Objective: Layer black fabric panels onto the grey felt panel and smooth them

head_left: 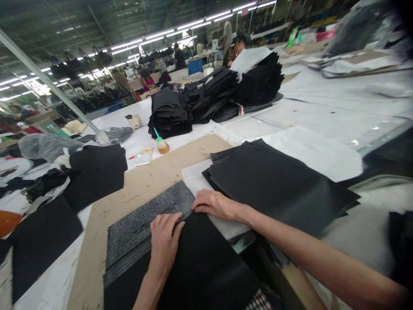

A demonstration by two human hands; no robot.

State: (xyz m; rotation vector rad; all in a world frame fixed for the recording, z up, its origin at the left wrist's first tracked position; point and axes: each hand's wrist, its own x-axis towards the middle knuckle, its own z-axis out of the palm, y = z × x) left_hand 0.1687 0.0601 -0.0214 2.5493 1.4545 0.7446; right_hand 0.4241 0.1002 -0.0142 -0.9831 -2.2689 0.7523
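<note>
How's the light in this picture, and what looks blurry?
In the head view, ceiling lights glare white; the stack of black sheets shows a faint sheen; distant workers look soft, while the left hand and right hand appear clearer.

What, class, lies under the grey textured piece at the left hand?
Beige board shows past the left and upper edges of the grey textured piece, so it probably runs beneath. Anything under its middle is covered; whether the black sheet tucks under cannot be told.
</note>
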